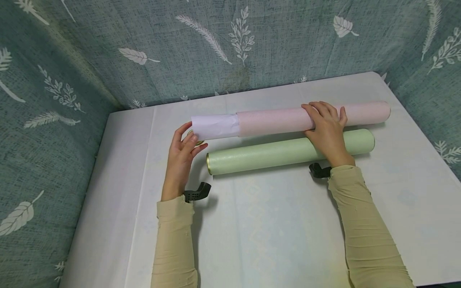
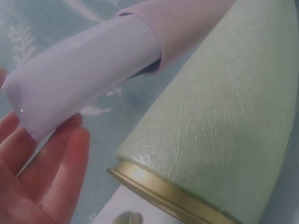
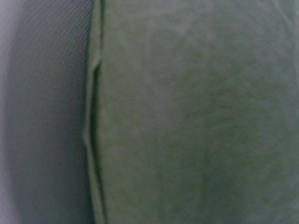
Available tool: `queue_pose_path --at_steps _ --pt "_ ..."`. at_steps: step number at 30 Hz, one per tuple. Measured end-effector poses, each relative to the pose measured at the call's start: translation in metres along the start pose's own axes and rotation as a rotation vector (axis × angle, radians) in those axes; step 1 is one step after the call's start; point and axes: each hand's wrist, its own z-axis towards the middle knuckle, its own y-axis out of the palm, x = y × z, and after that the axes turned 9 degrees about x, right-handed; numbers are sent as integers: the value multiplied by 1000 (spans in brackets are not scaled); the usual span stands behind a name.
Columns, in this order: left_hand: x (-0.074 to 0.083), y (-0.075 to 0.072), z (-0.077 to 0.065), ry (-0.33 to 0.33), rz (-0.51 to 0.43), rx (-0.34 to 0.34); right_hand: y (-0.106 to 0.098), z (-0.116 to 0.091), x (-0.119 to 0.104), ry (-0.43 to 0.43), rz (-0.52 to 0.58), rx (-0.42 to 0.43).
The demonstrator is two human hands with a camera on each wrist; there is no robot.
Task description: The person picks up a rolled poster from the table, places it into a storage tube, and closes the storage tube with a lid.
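Note:
A pink tube (image 1: 273,121) lies crosswise over the table, a roll of white paper (image 1: 215,127) sticking out of its left end. My left hand (image 1: 180,154) holds the outer end of that roll between thumb and fingers; the left wrist view shows fingers (image 2: 65,158) under the paper's edge. Farther right, my right hand (image 1: 325,130) grips the pink tube from above, fingers over its far side. Nearer me lies a green tube (image 1: 259,158) with a gold rim (image 2: 159,189) at its left end, passing under my right wrist. A gold-rimmed round piece (image 1: 199,142) shows partly behind my left fingers.
The white-covered table (image 1: 266,232) reaches up to a green leaf-patterned cloth (image 1: 201,64) at the back and sides. The green tube's surface (image 3: 196,112) fills most of the right wrist view. Black wrist mounts (image 1: 198,192) jut out beside both wrists.

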Motion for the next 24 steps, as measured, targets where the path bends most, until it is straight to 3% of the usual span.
queue_pose_path --at_steps 24 --pt "0 9 -2 -16 81 -36 -2 0 -1 10 0 -17"
